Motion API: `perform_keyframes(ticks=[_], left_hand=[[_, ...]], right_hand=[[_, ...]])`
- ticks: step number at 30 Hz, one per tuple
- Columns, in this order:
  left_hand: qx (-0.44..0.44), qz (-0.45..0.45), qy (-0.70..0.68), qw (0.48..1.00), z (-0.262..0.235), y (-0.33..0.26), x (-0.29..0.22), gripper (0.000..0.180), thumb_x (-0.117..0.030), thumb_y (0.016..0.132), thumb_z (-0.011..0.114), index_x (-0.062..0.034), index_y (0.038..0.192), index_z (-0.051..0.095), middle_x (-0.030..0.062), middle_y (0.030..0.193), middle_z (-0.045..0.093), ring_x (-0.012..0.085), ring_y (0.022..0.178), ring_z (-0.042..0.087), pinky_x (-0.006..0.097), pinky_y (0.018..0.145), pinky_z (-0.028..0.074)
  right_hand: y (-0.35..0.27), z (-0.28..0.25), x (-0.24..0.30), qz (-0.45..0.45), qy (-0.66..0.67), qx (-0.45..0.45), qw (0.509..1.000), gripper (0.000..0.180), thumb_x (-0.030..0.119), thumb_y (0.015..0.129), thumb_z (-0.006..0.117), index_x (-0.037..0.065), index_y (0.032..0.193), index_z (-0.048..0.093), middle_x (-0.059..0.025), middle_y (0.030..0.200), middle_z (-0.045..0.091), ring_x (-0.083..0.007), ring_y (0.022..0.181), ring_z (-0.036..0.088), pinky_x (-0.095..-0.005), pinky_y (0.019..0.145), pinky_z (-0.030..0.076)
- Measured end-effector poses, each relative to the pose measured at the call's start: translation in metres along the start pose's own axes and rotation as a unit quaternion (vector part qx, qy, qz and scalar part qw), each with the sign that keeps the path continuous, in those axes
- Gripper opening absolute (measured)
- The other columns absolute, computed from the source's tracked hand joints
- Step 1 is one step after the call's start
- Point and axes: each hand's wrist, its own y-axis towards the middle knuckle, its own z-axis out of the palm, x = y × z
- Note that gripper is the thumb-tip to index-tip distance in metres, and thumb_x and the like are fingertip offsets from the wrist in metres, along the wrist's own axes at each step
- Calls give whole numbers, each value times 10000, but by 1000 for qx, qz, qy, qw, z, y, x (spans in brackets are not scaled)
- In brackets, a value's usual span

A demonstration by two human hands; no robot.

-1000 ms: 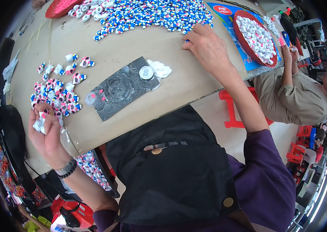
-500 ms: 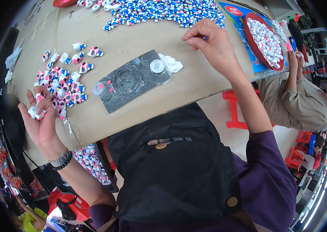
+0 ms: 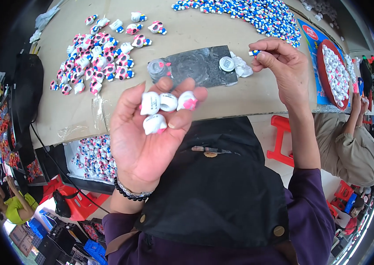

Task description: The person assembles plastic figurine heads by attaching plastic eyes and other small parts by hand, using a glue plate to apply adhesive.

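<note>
My left hand is palm up near the table's front edge, fingers curled around several small white figurine heads with pink parts. One of them shows a round hollow. At the right, my right hand pinches a small blue-and-white figurine body between thumb and fingertips. Between and beyond the hands lies a dark grey slab with smeared marks. It carries a clear round cup at its left end and a round white-topped container at its right. A crumpled white tissue touches the right end.
Assembled pink, white and blue figurines are grouped at the left. Blue-and-white bodies spread across the far right. A red bowl of white heads stands at the right edge, near another person. More figurines fill a tray below the table.
My left hand has moved right and turned palm up, now showing several heads. My right hand still pinches the body, now turned into clearer view. The whole view has shifted.
</note>
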Motion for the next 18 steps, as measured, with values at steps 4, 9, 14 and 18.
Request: perform_keyframes(ticks=[4,9,14,18], left_hand=[[41,-50,67,996,-10,10,4,480,-445,1018,389,15,1105,496,210,1102,547,249,913,485,238,372,366],[12,-29,125,992,-22,15,19,505,-505,1005,353,-65,1137,562,73,856,609,234,685,557,204,299,310],[-16,-34,193,981,-31,17,27,561,-505,1007,352,-26,1249,518,64,865,601,245,722,590,199,313,326],[-40,-49,224,973,-23,16,28,474,-352,1023,382,16,1310,464,73,928,627,265,747,609,218,332,370]], right_hand=[[-4,5,1,-33,-22,-2,999,163,-55,867,599,-31,1000,690,-55,818,662,-80,730,626,-198,655,520],[-2,10,-5,-169,-221,11,961,128,-46,778,677,0,895,699,-60,807,662,-146,705,642,-253,615,506],[1,14,-5,-212,-290,77,930,134,-51,727,709,-18,855,684,-98,849,650,-206,767,649,-292,636,518],[8,15,-10,-281,-334,77,896,139,-52,709,714,-17,838,676,-95,823,633,-213,770,639,-302,635,508]])
